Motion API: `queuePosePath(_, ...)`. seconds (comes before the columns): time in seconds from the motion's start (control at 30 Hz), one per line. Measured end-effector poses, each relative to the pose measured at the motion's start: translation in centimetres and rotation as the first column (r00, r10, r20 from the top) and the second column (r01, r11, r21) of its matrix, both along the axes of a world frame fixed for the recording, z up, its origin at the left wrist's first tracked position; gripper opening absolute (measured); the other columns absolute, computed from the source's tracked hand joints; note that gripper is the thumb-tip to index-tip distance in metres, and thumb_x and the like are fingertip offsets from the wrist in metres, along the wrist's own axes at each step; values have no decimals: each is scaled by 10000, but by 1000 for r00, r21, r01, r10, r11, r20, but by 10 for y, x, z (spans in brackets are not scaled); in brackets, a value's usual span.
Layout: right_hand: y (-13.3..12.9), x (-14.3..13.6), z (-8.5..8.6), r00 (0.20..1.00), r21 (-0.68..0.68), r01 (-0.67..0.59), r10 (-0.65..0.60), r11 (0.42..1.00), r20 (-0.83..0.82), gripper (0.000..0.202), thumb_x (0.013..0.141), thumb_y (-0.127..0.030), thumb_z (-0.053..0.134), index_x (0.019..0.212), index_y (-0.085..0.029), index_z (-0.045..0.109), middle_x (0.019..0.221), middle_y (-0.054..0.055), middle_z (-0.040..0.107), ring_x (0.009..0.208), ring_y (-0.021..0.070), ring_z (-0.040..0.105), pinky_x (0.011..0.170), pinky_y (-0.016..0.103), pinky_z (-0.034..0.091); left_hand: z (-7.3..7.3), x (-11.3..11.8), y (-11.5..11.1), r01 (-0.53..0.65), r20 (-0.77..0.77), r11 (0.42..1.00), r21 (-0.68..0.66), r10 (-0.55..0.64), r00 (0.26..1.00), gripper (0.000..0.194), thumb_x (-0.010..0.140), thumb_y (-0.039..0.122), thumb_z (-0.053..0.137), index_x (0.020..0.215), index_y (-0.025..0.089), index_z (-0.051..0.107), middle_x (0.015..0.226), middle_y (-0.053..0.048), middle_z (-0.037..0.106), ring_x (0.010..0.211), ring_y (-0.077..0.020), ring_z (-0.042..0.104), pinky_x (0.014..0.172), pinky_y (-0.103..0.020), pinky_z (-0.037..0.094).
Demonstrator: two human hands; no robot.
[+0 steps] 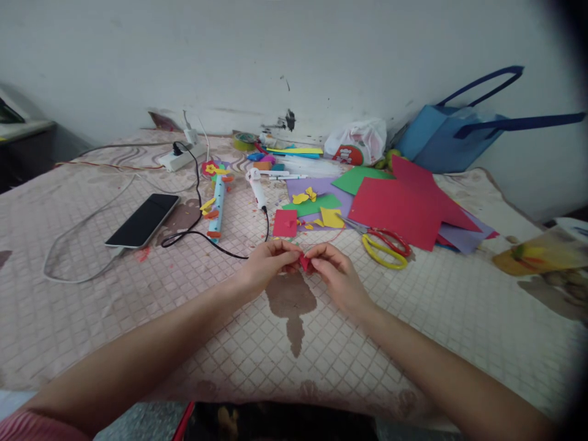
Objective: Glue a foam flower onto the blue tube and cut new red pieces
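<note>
Between my two hands is a small folded piece of red paper (pixel 304 262), held just above the patterned tablecloth. My left hand (pixel 271 263) pinches its left side with thumb and fingertips. On the other side, the fingers of my right hand (pixel 337 272) are closed on the same piece. Just beyond my hands lies a red paper square (pixel 285 223) with a small red scrap on it. Scissors (pixel 383 245) with red and yellow handles rest to the right of my right hand. A white glue gun (pixel 256 188) lies past my left hand, its black cord running left.
Coloured sheets (pixel 397 205) and yellow scraps (pixel 331 217) spread at the back right. A decorated blue strip (pixel 217 205), a phone (pixel 143 220) on a cable and a power strip (pixel 181 158) lie left. A blue bag (pixel 441 138) and a drink cup (pixel 542 250) stand right.
</note>
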State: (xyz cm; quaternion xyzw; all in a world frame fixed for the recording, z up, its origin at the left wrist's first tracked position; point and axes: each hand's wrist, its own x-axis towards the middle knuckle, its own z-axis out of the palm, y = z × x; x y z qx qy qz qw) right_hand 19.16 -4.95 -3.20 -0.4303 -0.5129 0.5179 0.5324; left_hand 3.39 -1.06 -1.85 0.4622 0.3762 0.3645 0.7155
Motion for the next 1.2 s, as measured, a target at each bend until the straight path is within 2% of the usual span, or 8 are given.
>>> queuePosePath(0.23, 2, -2, 2, 966, -161, -67, 23, 985, -258, 119, 726, -156, 630, 805, -209, 557, 746, -41, 548, 642, 82, 514, 625, 230, 405, 6, 0, -2, 38, -109, 981, 188, -18, 994, 147, 759, 241, 627, 840, 120, 610, 716, -27, 638, 640, -108, 586, 624, -239, 454)
queuePosePath(0.4, 6, 4, 5, 877, -371, -269, 66, 889, -477, 146, 700, -156, 634, 813, -200, 552, 672, -42, 531, 573, 82, 482, 569, 229, 414, 10, -3, 1, 141, -25, 968, 210, -139, 990, 222, 811, 257, 574, 1002, 143, 585, 780, -28, 644, 709, -125, 615, 675, -262, 478)
queuePosePath(0.53, 7, 7, 3, 822, -378, -373, 113, 847, -558, 137, 703, -141, 613, 818, -193, 560, 671, -39, 509, 575, 79, 454, 556, 214, 405, 15, -7, 3, 251, -24, 938, 237, -253, 967, 182, 782, 213, 616, 943, 126, 607, 816, -59, 670, 740, -133, 626, 714, -267, 475)
queuePosePath(0.63, 6, 6, 3, 803, -356, -413, 150, 838, -577, 139, 705, -147, 612, 829, -194, 572, 701, -27, 519, 578, 82, 437, 548, 215, 401, 17, -7, 3, 263, -11, 932, 250, -268, 963, 174, 758, 185, 644, 919, 126, 612, 815, -58, 674, 749, -136, 632, 730, -273, 476)
queuePosePath(0.83, 5, 3, 3, 808, -334, -439, 204, 834, -553, 172, 707, -206, 653, 865, -205, 585, 731, -15, 533, 600, 97, 451, 545, 226, 411, 19, -7, 1, 257, -19, 930, 262, -262, 965, 120, 736, 211, 666, 789, 128, 596, 751, -41, 660, 690, -134, 625, 689, -278, 481)
queuePosePath(0.93, 6, 4, 2, 853, -327, -379, 190, 866, -486, 168, 758, -340, 632, 833, -198, 584, 726, -5, 551, 614, 106, 489, 569, 239, 427, 20, -8, 2, 224, -57, 940, 258, -217, 975, 126, 728, 216, 665, 780, 124, 596, 736, -37, 647, 686, -126, 605, 672, -263, 467)
queuePosePath(1.07, 4, 6, 6, 932, -227, -276, 202, 934, -302, 370, 841, -533, 463, 821, -186, 591, 738, 25, 582, 646, 131, 538, 608, 277, 437, 20, -7, 3, 148, -129, 964, 220, -121, 984, 124, 705, 201, 663, 771, 121, 594, 707, -21, 620, 649, -100, 561, 624, -227, 432)
queuePosePath(1.2, 0, 7, 14, 990, -91, -144, 144, 985, -4, 273, 805, -463, 563, 766, -193, 588, 691, 1, 561, 642, 127, 527, 622, 279, 428, 16, -6, 4, 119, -175, 971, 208, -83, 981, 112, 692, 200, 655, 751, 126, 594, 669, -7, 596, 600, -87, 532, 591, -217, 415)
